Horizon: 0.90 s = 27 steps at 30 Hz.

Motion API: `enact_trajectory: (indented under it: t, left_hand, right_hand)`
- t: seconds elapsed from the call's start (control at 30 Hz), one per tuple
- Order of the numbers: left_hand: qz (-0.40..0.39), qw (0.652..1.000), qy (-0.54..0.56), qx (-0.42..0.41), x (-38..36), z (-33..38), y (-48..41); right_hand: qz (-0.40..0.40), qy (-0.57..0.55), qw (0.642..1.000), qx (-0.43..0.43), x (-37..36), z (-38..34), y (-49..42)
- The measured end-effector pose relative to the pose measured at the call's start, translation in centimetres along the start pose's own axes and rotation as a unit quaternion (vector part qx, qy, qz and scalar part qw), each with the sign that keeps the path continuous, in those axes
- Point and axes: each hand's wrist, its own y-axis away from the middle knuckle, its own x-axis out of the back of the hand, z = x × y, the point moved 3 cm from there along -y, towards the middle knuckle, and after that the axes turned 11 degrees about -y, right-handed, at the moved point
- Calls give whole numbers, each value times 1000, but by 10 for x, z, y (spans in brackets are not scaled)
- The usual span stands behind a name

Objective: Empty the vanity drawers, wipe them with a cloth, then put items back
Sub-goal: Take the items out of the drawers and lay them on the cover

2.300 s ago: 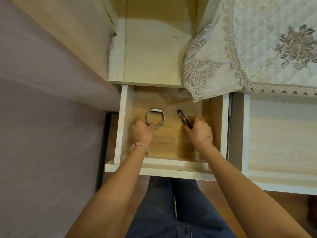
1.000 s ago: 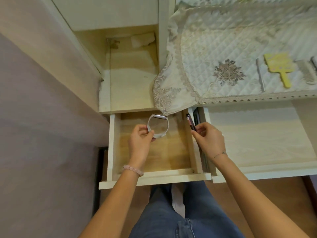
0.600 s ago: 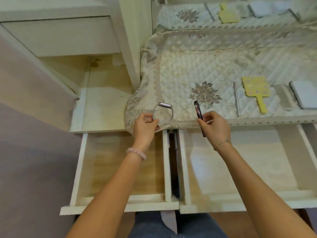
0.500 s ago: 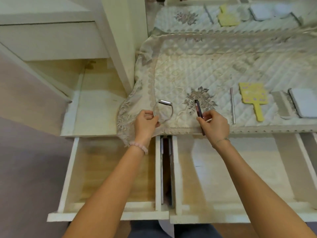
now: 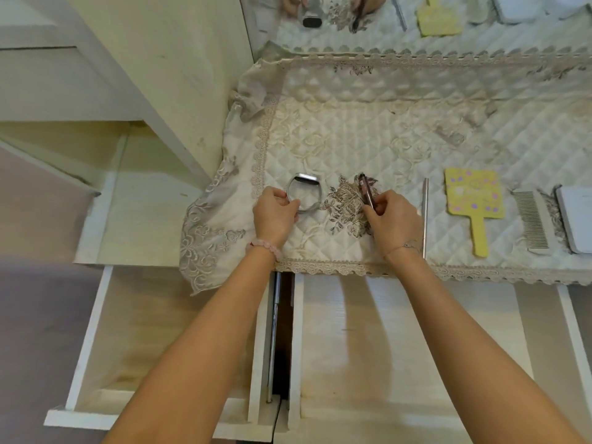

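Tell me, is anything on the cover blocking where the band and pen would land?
Nothing visible does. The cover under the band, held by the left hand, and the pen, held by the right hand, is bare; a silver rod lies just right of that hand.

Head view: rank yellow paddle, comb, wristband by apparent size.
1. yellow paddle.
2. comb.
3. wristband, partly covered by the left hand.
All at similar distance, so nearness hardly matters.
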Motion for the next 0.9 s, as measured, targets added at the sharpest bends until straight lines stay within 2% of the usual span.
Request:
enact_trajectory:
  t: [0.2,0.33,0.5,0.63,0.9]
  left_hand:
    - [38,990,-114,-78,3,0,10]
    - [17,987,-128,-97,10,-1,13]
    - [-14,971,-174,-166,26,-7,25]
    - [-2,931,-259,-256,46,-5,42]
    - [93,838,-350,-409,97,11,92]
  right_hand:
    - [11,-10,1000,5,-3,2,8]
    - [7,-24,1000,14,-3,1,14]
    - [-7,-15,999,40,4,-3,28]
    - [-5,-5,996,93,19,-18,46]
    - [57,-8,976,209,55,-58,101]
